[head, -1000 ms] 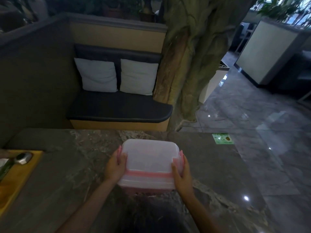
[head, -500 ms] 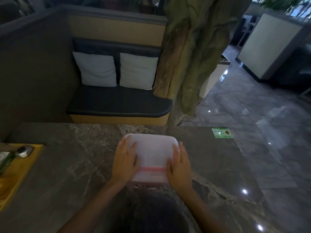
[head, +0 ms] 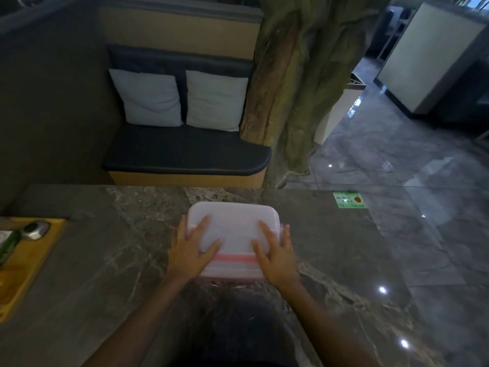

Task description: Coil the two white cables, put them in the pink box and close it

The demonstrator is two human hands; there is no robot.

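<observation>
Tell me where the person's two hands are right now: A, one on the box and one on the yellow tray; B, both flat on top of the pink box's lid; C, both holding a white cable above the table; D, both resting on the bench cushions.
B: the left hand and right hand both lie palm down, fingers spread, on the lid of the pink box, which sits on the marble table.

From my seat the wide-angle view is dim and soft, daylight entering at the upper right and glinting in small hot spots on the polished floor [head: 397,160], the marble table [head: 105,260] murky, edges bowed, and a dark shadow pooling at the bottom centre.
</observation>
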